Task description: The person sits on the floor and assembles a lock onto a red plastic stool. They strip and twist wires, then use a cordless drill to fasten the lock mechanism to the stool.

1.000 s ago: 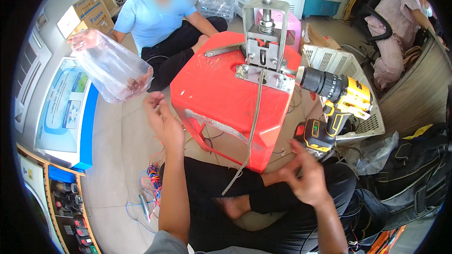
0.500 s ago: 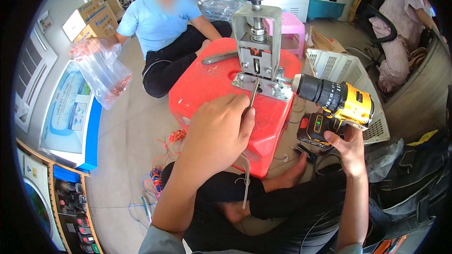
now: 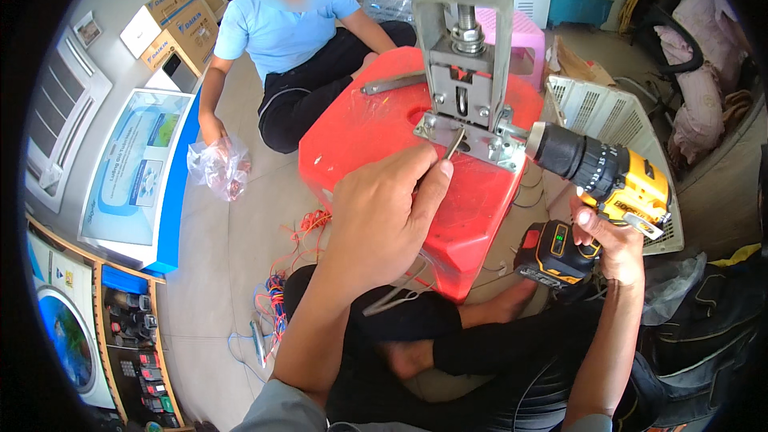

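cable (image 3: pixel 454 146), likely light and springy, best held near its end, is pinched by the left hand (image 3: pixel 388 204) above the red stool (image 3: pixel 360 132); the right hand (image 3: pixel 614 248) grips the drill (image 3: pixel 636 184), probably heavy, off the stool's right edge; beyond stands a metal frame (image 3: pixel 482 100).

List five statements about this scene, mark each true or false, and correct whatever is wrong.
1. The left grip pinches a grey cable. True.
2. The right grip is empty. False: it holds the drill.
3. The metal device stands on the red stool. True.
4. The pink stool stands in front of the red stool. False: it stands behind.
5. A white crate stands beyond the drill. True.
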Motion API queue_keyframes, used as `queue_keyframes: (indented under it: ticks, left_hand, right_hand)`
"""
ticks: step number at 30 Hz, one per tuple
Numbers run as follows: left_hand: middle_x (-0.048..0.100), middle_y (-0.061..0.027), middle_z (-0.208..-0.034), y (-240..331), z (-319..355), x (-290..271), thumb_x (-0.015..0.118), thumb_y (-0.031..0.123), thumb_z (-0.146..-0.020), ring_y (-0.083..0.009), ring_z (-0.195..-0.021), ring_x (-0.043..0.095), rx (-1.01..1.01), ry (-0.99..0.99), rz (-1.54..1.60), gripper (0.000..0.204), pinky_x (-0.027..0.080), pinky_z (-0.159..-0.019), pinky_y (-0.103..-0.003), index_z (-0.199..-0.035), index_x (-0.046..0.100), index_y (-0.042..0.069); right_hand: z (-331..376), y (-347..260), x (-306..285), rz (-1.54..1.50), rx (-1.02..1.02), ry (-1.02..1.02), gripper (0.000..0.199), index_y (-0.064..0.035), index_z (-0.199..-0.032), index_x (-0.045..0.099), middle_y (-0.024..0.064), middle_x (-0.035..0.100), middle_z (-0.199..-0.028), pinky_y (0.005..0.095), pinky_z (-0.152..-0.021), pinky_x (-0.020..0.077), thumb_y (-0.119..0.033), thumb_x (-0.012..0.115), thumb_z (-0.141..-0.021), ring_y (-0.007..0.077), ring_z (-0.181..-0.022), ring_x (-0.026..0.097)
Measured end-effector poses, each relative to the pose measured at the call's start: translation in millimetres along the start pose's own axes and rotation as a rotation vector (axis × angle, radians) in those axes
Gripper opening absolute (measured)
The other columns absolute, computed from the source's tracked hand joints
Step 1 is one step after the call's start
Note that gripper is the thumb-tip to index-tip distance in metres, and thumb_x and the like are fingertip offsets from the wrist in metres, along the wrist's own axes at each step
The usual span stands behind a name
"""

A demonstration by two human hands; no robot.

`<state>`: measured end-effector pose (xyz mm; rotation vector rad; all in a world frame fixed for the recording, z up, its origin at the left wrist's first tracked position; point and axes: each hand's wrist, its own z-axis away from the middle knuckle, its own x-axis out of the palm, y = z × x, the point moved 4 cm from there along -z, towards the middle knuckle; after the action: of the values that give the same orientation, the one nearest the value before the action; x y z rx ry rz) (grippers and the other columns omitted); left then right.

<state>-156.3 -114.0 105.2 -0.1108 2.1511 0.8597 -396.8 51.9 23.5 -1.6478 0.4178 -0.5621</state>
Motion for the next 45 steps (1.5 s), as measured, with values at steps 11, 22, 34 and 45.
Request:
queue_keyframes:
  ticks: [11,22,34,45]
  left_hand:
    - [0.045,-0.0172,-0.068,3,-5,9,0.059,0.016,-0.101,-0.0339,-0.06,0.047,0.064,0.046,0.002,0.024,0.039,-0.058,-0.04,-0.085,0.051,-0.001]
    - [0.052,-0.0196,-0.067,8,-17,11,0.059,0.024,-0.1,-0.0379,-0.065,0.055,-0.041,-0.073,-0.192,0.031,0.041,-0.061,-0.044,-0.083,0.056,-0.002]
    - [0.052,-0.0236,-0.072,5,-19,14,0.054,0.016,-0.103,-0.0432,-0.068,0.054,0.029,0.013,-0.037,0.025,0.041,-0.062,-0.047,-0.088,0.054,-0.004]
    - [0.052,-0.0244,-0.071,5,-24,17,0.053,0.016,-0.104,-0.0445,-0.068,0.053,0.071,-0.034,-0.093,0.025,0.04,-0.061,-0.047,-0.089,0.053,-0.004]
  right_hand:
    - [0,-7,6,0.028,-0.077,-0.094,0.033,-0.0044,-0.11,0.066,0.0026,0.065,-0.084,0.0242,-0.054,0.0434,-0.016,0.083,-0.085,0.0087,-0.065,0.054]
    - [1,-9,10,0.063,-0.086,-0.104,0.03,-0.0049,-0.108,0.065,0.0003,0.062,-0.082,0.0235,-0.054,0.042,-0.018,0.081,-0.087,0.0075,-0.063,0.051]
    - [-1,-10,5,0.14,-0.074,-0.052,0.022,-0.005,-0.102,0.068,-0.0009,0.063,-0.082,0.0235,-0.054,0.0423,-0.012,0.08,-0.085,0.0075,-0.062,0.053]
    - [3,-5,-1,0.147,-0.099,-0.043,0.029,-0.0027,-0.104,0.069,0.001,0.066,-0.083,0.024,-0.055,0.0425,-0.019,0.083,-0.085,0.0082,-0.062,0.054]
